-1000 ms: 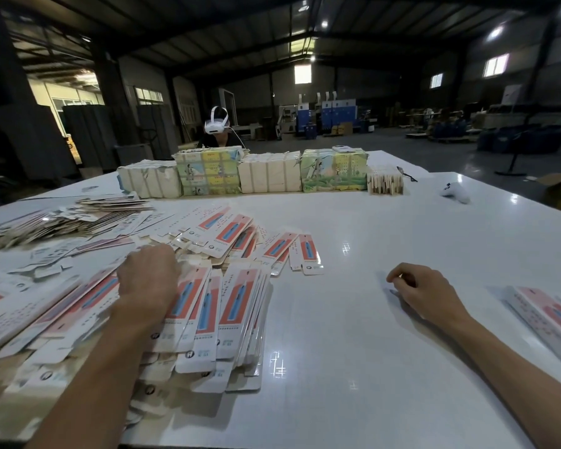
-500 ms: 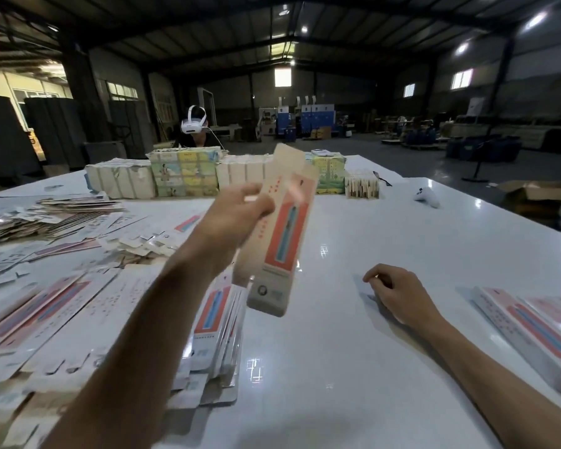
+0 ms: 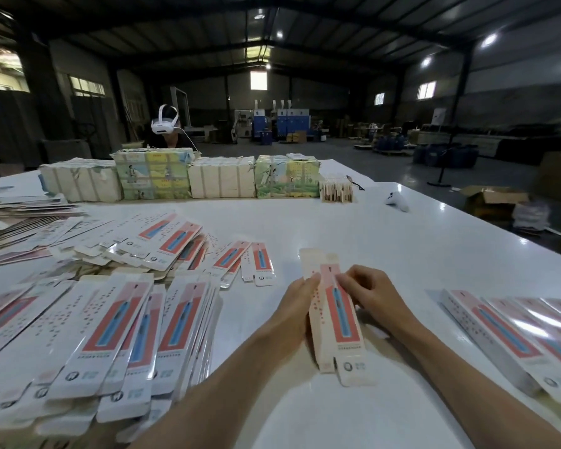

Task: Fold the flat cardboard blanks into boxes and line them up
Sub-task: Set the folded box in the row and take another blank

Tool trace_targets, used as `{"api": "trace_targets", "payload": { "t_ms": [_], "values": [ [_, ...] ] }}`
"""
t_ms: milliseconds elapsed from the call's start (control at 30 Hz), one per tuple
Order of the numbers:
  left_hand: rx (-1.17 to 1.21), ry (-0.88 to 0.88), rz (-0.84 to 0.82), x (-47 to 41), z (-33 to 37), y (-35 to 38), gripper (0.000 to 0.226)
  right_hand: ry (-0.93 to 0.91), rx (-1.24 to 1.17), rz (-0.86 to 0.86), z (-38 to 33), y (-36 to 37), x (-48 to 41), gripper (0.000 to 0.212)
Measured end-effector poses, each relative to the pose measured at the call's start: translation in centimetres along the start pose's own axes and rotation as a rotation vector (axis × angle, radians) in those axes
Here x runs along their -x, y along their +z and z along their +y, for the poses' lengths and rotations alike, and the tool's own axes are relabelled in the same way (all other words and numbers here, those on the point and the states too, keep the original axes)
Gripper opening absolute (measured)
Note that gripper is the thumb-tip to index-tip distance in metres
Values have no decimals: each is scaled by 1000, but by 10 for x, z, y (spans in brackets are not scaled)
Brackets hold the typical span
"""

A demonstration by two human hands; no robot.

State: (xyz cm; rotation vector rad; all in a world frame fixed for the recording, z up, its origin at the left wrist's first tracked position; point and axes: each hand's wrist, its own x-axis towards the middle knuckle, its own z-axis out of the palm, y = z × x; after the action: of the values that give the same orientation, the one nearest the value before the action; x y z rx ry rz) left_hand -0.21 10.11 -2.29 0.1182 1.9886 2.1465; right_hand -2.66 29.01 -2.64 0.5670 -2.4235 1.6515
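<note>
While fingers point(image 3: 313, 281) pinch blank point(image 3: 339, 325), its print unreadable

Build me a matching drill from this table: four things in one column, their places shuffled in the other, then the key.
1. held blank
2. pile of flat blanks
3. finished boxes
4. wrapped bundles

A. far edge of the table
B. near right
C. gripped by left hand and right hand
D. near left

Pairs: 1-C, 2-D, 3-B, 4-A
</note>
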Motion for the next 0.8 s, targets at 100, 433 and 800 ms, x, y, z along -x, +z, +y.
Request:
{"api": "trace_targets", "payload": {
  "t_ms": [100, 433, 800],
  "values": [
    [210, -56, 7, 2, -2, -2, 65, 3, 21, -34, 0, 3, 0, 41],
    [143, -69, 39, -2, 1, -3, 61, -229, 245, 199, -3, 18, -2, 30],
    [54, -23, -102, -1, 0, -6, 58, -142, 46, 194, -13, 12, -6, 6]
  ]
}}
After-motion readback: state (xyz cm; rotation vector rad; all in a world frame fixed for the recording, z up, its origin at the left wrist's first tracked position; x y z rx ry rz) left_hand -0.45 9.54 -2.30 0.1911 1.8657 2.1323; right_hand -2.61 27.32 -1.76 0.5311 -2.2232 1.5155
